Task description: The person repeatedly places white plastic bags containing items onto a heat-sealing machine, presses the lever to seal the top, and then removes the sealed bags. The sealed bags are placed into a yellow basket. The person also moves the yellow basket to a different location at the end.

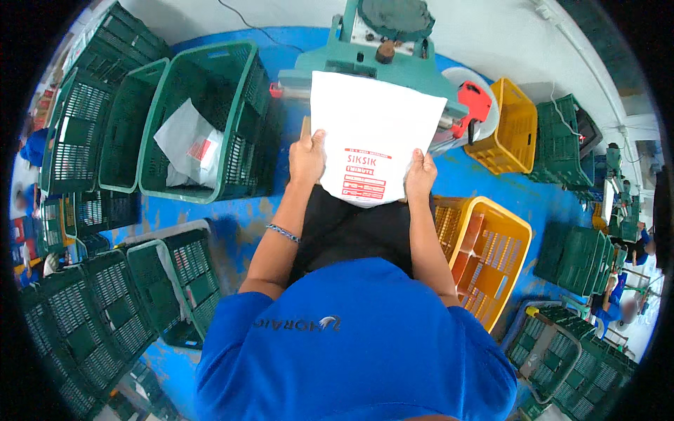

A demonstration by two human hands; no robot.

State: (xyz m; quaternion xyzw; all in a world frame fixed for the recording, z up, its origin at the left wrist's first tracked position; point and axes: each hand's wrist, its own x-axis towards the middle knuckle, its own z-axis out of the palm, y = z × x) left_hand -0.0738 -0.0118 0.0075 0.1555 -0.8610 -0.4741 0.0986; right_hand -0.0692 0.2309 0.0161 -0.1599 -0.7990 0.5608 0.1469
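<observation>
1. Blue shirt and black lap nearest the camera; both forearms reach forward.
2. Left hand (307,158) is closed on the left edge of a white plastic bag (371,126) with red print; right hand (420,175) grips its right edge.
3. Bag is held flat above the lap, its top edge against a green machine (382,52), possibly a sealer.
4. Yellow crate (516,235) sits just right of the lap.
5. Green crate (242,84) at left holds another white bag (186,140).
6. Blue floor (242,224) underneath.
</observation>
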